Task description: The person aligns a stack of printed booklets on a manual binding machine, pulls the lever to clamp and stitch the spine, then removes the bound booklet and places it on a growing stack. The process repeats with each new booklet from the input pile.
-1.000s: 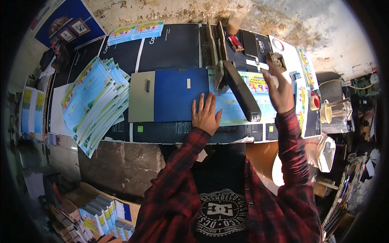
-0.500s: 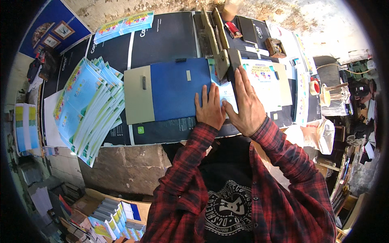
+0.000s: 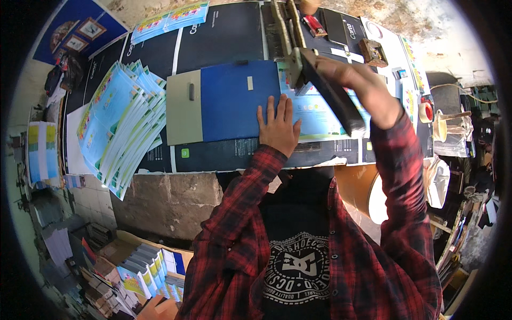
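Observation:
My left hand (image 3: 280, 125) lies flat with its fingers stretched, across the right edge of a blue board (image 3: 234, 106). A pale green strip (image 3: 184, 114) with a small dark block borders the board on its left. My right hand (image 3: 362, 88), blurred, grips a long dark bar (image 3: 333, 98) that is tilted up over a light-blue printed sheet (image 3: 314, 120). The far end of the bar is beside a worn wooden and metal frame (image 3: 288, 26); whether they are joined I cannot tell. Part of the sheet is hidden by the bar and hand.
Fanned printed sheets (image 3: 122, 117) cover the table's left side; another printed stack (image 3: 170, 21) is at the back. A small wooden box (image 3: 373, 52), red pack (image 3: 314, 25) and tape roll (image 3: 425, 112) sit on the right. Below left, a carton (image 3: 125, 245) stands by bound booklets.
My right hand has risen from flat on the printed sheets and now holds the dark bar, lifted and swung to the right. My left hand stays on the board. The view has shifted slightly.

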The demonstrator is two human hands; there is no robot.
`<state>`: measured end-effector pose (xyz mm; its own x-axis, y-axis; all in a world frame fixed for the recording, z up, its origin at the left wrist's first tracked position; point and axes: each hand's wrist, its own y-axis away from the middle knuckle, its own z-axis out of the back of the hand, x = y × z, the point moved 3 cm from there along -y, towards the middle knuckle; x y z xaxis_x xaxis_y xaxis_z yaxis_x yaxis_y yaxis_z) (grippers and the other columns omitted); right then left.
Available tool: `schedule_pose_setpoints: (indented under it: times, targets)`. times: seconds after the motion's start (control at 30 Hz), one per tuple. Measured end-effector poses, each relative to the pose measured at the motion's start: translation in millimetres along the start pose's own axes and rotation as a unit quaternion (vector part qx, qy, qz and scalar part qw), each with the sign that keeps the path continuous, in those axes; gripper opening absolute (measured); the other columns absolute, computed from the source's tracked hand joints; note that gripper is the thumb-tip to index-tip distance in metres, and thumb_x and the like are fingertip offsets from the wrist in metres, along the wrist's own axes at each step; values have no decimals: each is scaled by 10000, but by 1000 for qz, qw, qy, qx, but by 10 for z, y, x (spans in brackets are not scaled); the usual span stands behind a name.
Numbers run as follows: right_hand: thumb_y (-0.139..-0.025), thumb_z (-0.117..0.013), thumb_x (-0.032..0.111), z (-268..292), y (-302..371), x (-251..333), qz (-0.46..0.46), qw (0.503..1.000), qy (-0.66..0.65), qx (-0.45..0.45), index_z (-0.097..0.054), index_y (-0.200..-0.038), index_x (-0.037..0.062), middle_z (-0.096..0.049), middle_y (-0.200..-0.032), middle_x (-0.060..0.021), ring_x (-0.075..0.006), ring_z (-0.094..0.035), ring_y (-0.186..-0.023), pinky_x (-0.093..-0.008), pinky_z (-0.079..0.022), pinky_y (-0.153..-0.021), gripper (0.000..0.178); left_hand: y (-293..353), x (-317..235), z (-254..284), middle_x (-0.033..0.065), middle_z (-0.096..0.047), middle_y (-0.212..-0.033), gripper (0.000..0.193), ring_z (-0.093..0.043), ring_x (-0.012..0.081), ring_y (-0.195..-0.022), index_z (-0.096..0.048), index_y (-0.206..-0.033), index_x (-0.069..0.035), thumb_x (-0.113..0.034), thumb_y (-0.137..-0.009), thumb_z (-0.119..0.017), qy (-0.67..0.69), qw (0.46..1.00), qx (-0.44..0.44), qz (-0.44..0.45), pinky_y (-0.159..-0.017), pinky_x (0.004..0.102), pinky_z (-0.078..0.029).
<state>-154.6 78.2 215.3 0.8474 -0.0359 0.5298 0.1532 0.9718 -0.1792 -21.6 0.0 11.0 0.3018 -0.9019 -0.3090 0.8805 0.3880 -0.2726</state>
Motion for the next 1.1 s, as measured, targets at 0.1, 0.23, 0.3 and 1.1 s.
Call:
schedule_pose_setpoints:
  times: [0.1,0.23,0.3,1.1]
  targets:
    - [-946,-559,231,135,174,-625,-73,997,11,-29,-579,-1289,4,-657,-1152,-248,-324,-662,-1042,-339,-507,-904,412,-35,-47,18,141,-401,-1465,536,-327,423,-1373,-455,-1434,-159,-339,-936,-540,-7,1000,0,-3,-1071,671,-262]
    - [-758,-776,532,-245,1398,-1872,-408,874,180,-190,-498,-1343,-30,-576,-1284,-286,-391,-562,-1213,-432,-449,-1013,858,-82,-126,14,161,-409,-1431,538,-328,479,-1339,-443,-1446,-253,-321,-925,-556,-9,1000,-8,7,-1018,742,-263]
    - [-732,-796,507,-548,1608,-1964,-403,879,159,-202,-390,-1437,18,-536,-1311,-280,-391,-527,-1229,-477,-429,-1019,949,-71,-134,9,155,-401,-1425,573,-312,501,-1337,-427,-1458,-256,-320,-908,-572,-6,1000,-10,21,-1006,783,-222]
    - [-714,-799,461,-1075,1121,-1533,-462,847,201,-173,-384,-1454,259,-524,-1294,-174,-435,-492,-1178,-616,-415,-880,872,-22,109,-45,173,-316,-1551,651,-259,372,-1446,-411,-1439,19,-382,-939,-528,36,999,-16,-19,-1151,571,-234]
